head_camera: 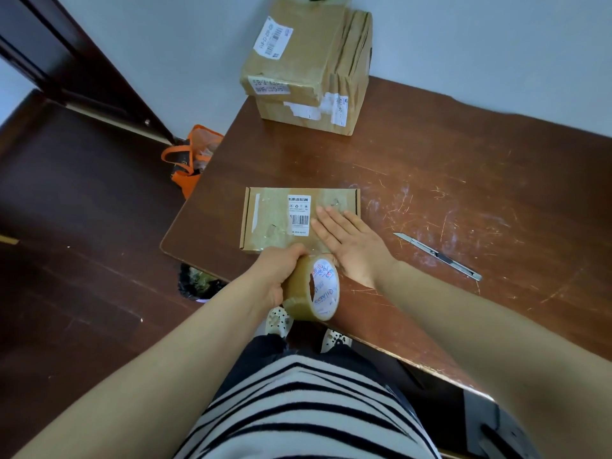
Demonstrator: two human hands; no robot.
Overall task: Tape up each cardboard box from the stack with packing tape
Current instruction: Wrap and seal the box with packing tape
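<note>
My left hand (280,274) is wrapped around the roll of packing tape (313,288), fingers curled over its far side. I hold it on edge at the near edge of the flat cardboard box (275,223), with my forearm reaching in from the lower left. My right hand (347,245) lies palm down on the right part of the box lid. Its fingers are straight and close together, pointing up and to the left, and they grasp nothing. The box lies flat near the front edge of the brown table (430,180), its barcode label facing up. The stack of cardboard boxes (308,71) stands at the far edge of the table, well apart from it. A utility knife (437,256) lies on the table to the right of my right hand.
</note>
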